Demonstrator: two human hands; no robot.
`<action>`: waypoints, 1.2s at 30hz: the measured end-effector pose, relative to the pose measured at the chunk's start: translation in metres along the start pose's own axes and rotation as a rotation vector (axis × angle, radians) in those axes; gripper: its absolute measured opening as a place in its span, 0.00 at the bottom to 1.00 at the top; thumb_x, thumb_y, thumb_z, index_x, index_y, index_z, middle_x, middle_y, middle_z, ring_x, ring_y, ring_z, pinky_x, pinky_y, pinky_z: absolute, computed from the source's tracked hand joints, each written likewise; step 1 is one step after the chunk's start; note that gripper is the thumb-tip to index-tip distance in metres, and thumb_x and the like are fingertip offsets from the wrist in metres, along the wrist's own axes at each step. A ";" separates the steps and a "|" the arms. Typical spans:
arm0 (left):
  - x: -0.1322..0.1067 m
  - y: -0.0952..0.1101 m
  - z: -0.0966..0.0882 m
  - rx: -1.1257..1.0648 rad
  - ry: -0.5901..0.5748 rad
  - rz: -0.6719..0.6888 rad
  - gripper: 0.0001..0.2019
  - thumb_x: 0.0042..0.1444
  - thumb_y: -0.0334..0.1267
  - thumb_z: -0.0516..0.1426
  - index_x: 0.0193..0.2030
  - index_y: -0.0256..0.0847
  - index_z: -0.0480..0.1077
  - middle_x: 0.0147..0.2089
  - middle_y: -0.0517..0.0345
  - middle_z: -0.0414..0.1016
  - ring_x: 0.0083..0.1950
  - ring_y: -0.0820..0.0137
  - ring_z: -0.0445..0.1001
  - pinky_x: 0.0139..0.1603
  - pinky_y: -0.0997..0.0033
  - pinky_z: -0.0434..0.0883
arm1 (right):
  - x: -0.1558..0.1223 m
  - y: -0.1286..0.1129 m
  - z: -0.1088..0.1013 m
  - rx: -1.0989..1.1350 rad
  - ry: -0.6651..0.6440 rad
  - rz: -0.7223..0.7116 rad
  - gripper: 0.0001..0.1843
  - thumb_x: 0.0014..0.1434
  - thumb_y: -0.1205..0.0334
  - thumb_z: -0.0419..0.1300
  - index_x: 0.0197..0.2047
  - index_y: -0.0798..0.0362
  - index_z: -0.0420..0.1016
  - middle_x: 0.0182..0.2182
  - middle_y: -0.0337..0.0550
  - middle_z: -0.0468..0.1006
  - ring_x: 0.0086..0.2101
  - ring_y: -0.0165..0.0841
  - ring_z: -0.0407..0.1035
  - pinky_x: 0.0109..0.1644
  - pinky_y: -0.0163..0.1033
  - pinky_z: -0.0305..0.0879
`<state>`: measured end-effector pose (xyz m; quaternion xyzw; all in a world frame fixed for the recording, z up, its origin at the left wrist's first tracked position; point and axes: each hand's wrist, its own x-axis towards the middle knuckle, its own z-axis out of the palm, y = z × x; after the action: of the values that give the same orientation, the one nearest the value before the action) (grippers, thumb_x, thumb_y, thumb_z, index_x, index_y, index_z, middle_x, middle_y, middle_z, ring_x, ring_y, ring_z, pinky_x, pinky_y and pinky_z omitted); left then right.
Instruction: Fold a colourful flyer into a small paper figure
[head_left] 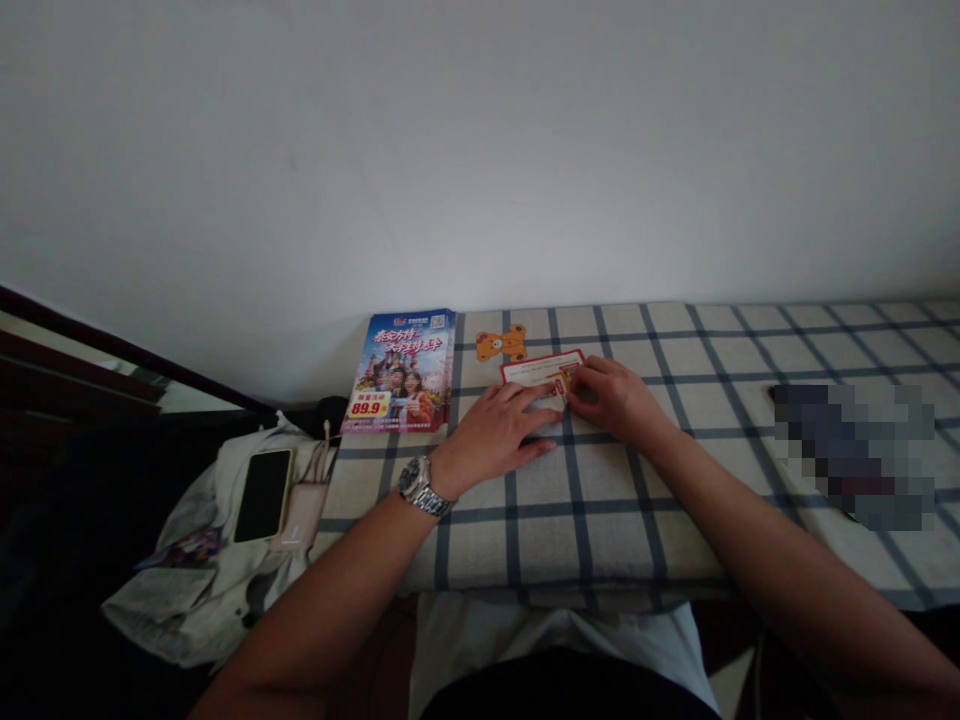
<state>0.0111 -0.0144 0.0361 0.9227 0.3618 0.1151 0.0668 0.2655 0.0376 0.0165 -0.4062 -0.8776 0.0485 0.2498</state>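
Note:
A small white card with a red border (536, 368) lies on the checked cloth (600, 500) near the wall. My left hand (495, 432), with a metal watch on its wrist, lies flat with its fingers stretched onto the card's near edge. My right hand (615, 398) has its fingers curled and pinched on the card's right end. Just behind the card sits an orange bear-shaped cutout (501, 343).
A stack of colourful flyers (401, 372) lies left of the card. Off the cloth's left edge, a phone (262, 494) and a pink power bank (301, 512) rest on crumpled white fabric. A blurred dark patch (855, 455) sits at the right. A white wall stands behind.

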 end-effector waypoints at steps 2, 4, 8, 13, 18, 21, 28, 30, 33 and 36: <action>0.000 0.000 0.000 0.008 -0.004 -0.005 0.20 0.70 0.52 0.60 0.65 0.53 0.73 0.77 0.55 0.63 0.71 0.52 0.65 0.69 0.45 0.66 | 0.001 0.005 -0.001 -0.029 0.018 0.066 0.08 0.67 0.64 0.63 0.34 0.50 0.73 0.35 0.45 0.76 0.35 0.38 0.71 0.41 0.42 0.65; 0.000 0.001 0.001 0.017 -0.006 -0.012 0.19 0.71 0.52 0.60 0.65 0.53 0.73 0.77 0.55 0.62 0.71 0.52 0.65 0.68 0.46 0.67 | 0.002 0.009 -0.001 -0.034 0.029 0.131 0.07 0.66 0.62 0.64 0.34 0.51 0.74 0.33 0.43 0.75 0.34 0.38 0.70 0.39 0.41 0.63; 0.000 0.001 0.000 0.020 -0.005 -0.006 0.19 0.71 0.52 0.59 0.65 0.53 0.73 0.77 0.54 0.63 0.71 0.52 0.65 0.68 0.46 0.68 | 0.005 0.014 -0.001 -0.062 0.042 0.231 0.08 0.65 0.62 0.65 0.33 0.51 0.75 0.33 0.42 0.75 0.32 0.36 0.69 0.35 0.40 0.59; 0.001 0.000 0.001 0.019 0.003 -0.002 0.20 0.71 0.52 0.60 0.65 0.52 0.73 0.75 0.53 0.65 0.71 0.52 0.65 0.68 0.45 0.68 | 0.010 0.019 0.000 -0.077 0.068 0.304 0.08 0.64 0.62 0.65 0.32 0.51 0.74 0.34 0.44 0.75 0.32 0.37 0.68 0.35 0.41 0.58; 0.001 -0.002 0.001 -0.001 -0.001 0.007 0.19 0.71 0.51 0.59 0.65 0.52 0.74 0.75 0.53 0.66 0.71 0.52 0.65 0.68 0.45 0.68 | 0.010 0.027 0.000 -0.079 0.125 0.328 0.08 0.64 0.65 0.63 0.32 0.51 0.74 0.34 0.45 0.75 0.33 0.38 0.69 0.37 0.42 0.62; 0.000 -0.003 0.003 -0.003 0.016 0.009 0.18 0.71 0.50 0.60 0.65 0.52 0.74 0.74 0.54 0.67 0.70 0.52 0.66 0.68 0.45 0.69 | 0.007 0.028 -0.002 -0.052 0.159 0.308 0.07 0.65 0.65 0.63 0.33 0.51 0.75 0.33 0.45 0.74 0.32 0.38 0.70 0.37 0.42 0.64; 0.000 -0.012 0.011 -0.033 0.073 0.050 0.19 0.72 0.48 0.59 0.67 0.52 0.72 0.75 0.55 0.66 0.74 0.54 0.63 0.73 0.44 0.65 | -0.005 0.025 -0.008 0.122 0.171 0.169 0.06 0.69 0.59 0.63 0.43 0.51 0.81 0.38 0.46 0.77 0.34 0.38 0.74 0.37 0.44 0.72; 0.000 -0.016 0.012 -0.052 0.082 0.056 0.20 0.72 0.48 0.59 0.68 0.52 0.72 0.75 0.55 0.66 0.76 0.54 0.61 0.75 0.42 0.63 | -0.006 0.025 -0.006 0.184 0.127 0.037 0.07 0.70 0.58 0.63 0.48 0.49 0.82 0.44 0.48 0.80 0.42 0.41 0.77 0.45 0.47 0.77; 0.001 -0.023 0.012 -0.111 0.069 0.095 0.19 0.73 0.45 0.59 0.68 0.51 0.72 0.77 0.56 0.64 0.79 0.57 0.57 0.79 0.45 0.60 | -0.006 0.023 0.000 0.223 0.077 -0.118 0.08 0.70 0.59 0.63 0.50 0.46 0.83 0.52 0.50 0.82 0.53 0.45 0.77 0.58 0.55 0.76; 0.001 -0.027 0.008 -0.166 0.041 0.109 0.17 0.73 0.42 0.58 0.67 0.53 0.73 0.77 0.58 0.64 0.79 0.58 0.59 0.78 0.45 0.61 | -0.005 0.021 0.003 0.218 0.035 -0.200 0.09 0.70 0.60 0.64 0.51 0.47 0.84 0.55 0.50 0.83 0.56 0.46 0.77 0.61 0.57 0.76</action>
<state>-0.0039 0.0055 0.0227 0.9297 0.3018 0.1672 0.1292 0.2814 0.0479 0.0057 -0.2881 -0.8988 0.1112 0.3111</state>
